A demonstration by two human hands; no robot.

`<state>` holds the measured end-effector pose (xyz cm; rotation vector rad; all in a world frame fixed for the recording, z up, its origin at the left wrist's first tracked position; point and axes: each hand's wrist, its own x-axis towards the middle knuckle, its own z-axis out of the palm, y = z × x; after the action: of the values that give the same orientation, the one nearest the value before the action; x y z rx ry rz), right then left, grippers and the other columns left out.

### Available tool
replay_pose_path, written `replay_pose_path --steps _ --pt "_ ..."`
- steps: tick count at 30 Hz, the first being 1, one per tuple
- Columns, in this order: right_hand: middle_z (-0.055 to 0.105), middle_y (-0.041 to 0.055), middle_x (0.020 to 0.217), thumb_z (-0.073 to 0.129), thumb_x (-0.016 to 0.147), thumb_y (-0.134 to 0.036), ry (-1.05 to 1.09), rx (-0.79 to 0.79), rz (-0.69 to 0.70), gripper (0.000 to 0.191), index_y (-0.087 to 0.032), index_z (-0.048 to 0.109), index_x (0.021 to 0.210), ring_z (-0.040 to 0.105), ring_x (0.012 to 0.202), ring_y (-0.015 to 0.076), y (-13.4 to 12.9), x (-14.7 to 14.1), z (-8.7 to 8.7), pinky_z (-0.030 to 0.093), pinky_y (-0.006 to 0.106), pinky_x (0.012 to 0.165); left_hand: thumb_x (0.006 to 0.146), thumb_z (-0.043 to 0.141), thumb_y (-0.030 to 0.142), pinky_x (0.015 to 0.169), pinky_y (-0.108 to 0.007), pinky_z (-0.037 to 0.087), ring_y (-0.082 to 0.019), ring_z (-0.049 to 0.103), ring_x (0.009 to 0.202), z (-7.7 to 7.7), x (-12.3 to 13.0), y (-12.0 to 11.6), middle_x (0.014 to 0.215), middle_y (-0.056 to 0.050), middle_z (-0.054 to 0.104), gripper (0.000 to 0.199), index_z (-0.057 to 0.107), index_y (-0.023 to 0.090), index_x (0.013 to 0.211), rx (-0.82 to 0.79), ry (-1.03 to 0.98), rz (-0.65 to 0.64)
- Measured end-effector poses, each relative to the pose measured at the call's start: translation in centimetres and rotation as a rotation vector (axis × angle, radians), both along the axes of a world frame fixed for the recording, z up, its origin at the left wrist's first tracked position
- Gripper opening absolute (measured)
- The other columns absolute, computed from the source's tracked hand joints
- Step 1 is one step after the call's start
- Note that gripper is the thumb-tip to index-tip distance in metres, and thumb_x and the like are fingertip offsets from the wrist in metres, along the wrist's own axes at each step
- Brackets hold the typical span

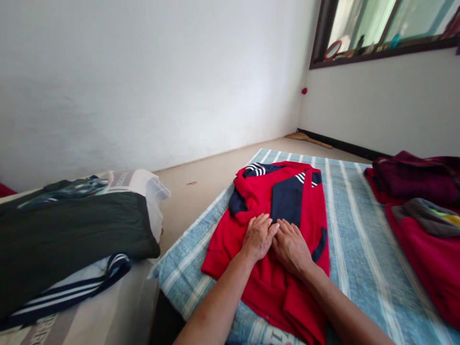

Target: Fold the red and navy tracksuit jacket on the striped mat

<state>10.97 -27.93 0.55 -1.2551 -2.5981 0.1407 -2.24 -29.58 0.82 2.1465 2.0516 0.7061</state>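
A red garment with navy panels and white stripes (pixel 312 191) lies on a blue and white striped cloth (pixel 350 211). Its sleeves are folded in over the body. My left hand (pixel 258 236) rests flat on the middle of the garment, palm down. Beside it, my right hand (pixel 292 243) also presses on the red fabric, its fingers stretched forward. The fingertips of both hands meet near the lower end of the navy panel. Neither hand grips anything.
Folded dark red and red clothes (pixel 417 179) are stacked at the right. Dark green and striped clothes (pixel 79 225) lie on a separate surface at the left. Behind are a white wall, a broom (pixel 309 139) on the floor and a window with a small mirror (pixel 333 50).
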Motion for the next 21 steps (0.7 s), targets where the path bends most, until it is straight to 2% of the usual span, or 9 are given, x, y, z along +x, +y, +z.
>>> replay_pose_path --steps 10,21 --pt "0.050 0.0117 0.136 0.032 0.096 -0.027 -0.003 0.034 -0.002 0.041 -0.013 0.054 0.128 0.041 0.129 0.0262 0.00 0.03 -0.29 0.030 0.041 0.107 0.097 0.032 0.040 0.108 -0.041 0.033 -0.020 0.049 0.123 -0.09 -0.11 -0.03 0.125 -0.009 0.060 0.039 0.063 0.018 0.107 0.019 -0.022 -0.020" --pt "0.054 0.0134 0.132 0.036 0.095 -0.027 0.022 0.096 0.020 0.038 -0.014 0.057 0.124 0.046 0.125 0.0285 0.03 0.11 -0.54 0.035 0.043 0.102 0.097 0.033 0.040 0.106 -0.043 0.036 -0.020 0.052 0.119 -0.73 -0.22 0.02 0.121 -0.009 0.063 0.038 0.064 0.019 0.100 0.086 -0.039 -0.035"
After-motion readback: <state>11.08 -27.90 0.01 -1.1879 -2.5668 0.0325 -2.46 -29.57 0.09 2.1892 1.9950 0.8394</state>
